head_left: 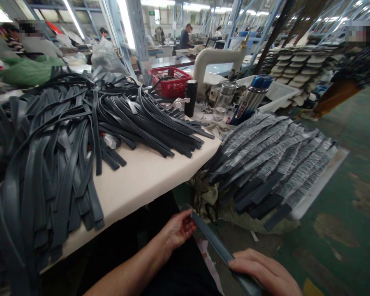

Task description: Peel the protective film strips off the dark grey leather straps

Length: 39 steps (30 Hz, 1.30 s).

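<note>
A long dark grey strap [214,240] stretches between my two hands, above my lap. Its upper end is pinched in the curled fingers of my left hand [181,228]. Farther down at the lower right, my right hand [262,269] grips the same strap, with the thumb side hidden. Loose dark straps [61,164] lie heaped over the left of the cream-topped table [135,187], some hanging over its front edge. Another bunch of straps [151,119] fans out across the table's middle. To the right, straps wrapped in clear film [271,160] lie side by side in a pile.
At the table's back stand a red basket [171,82], a black cylinder [191,98], a glass jar [224,100], a blue and steel flask [253,98] and a pale machine arm [216,55]. A person [345,78] is at the far right; others work behind.
</note>
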### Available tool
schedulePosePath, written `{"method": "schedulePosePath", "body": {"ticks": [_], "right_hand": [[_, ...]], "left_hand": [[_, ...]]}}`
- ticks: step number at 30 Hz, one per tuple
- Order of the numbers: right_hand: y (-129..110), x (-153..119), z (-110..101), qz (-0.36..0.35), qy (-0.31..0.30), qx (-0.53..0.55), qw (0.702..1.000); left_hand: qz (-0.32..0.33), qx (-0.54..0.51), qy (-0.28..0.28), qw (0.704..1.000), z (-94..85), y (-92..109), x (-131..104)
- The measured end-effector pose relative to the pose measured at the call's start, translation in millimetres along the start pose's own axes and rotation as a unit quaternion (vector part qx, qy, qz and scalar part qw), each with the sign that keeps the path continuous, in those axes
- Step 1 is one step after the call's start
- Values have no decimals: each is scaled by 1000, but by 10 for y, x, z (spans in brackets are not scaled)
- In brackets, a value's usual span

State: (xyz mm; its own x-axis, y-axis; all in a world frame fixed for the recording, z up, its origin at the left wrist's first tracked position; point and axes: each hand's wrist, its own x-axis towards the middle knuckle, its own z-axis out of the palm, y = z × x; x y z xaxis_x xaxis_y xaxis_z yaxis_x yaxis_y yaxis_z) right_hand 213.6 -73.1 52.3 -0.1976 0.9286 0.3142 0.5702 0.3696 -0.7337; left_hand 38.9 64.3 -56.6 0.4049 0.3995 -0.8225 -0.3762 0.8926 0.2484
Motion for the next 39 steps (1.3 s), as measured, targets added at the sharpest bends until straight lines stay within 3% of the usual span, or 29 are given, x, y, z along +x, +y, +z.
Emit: {"method": "schedulePosePath", "body": {"ticks": [3,7,13,19,24,27,30,32,34,39], "right_hand": [[-8,108,91,-14,1,-24,1000],[-77,129,27,-35,-28,-63,997],[-134,39,-36,12,-26,-77,997],[45,30,173,-61,10,-34,997],[352,163,440,16,29,23,999],[570,208,612,87,34,69,993],[683,165,678,112,43,95,988],[662,84,621,117,36,84,989],[574,-29,489,137,10,62,989],[358,-455,137,243,-149,86,955]], "left_hand": [[-22,4,-11,1000,31,9,-72],[-31,11,-17,999,29,18,-113],[-27,24,-21,999,35,-54,-82],[-46,43,-33,997,26,-105,-104],[-50,60,-62,995,32,-161,-154],[-31,68,-98,992,52,-193,-203],[-38,60,-155,985,70,-202,-249],[-70,44,-199,976,83,-211,-253],[-83,35,-210,974,106,-228,-217],[3,-12,-110,994,222,-246,52]]}}
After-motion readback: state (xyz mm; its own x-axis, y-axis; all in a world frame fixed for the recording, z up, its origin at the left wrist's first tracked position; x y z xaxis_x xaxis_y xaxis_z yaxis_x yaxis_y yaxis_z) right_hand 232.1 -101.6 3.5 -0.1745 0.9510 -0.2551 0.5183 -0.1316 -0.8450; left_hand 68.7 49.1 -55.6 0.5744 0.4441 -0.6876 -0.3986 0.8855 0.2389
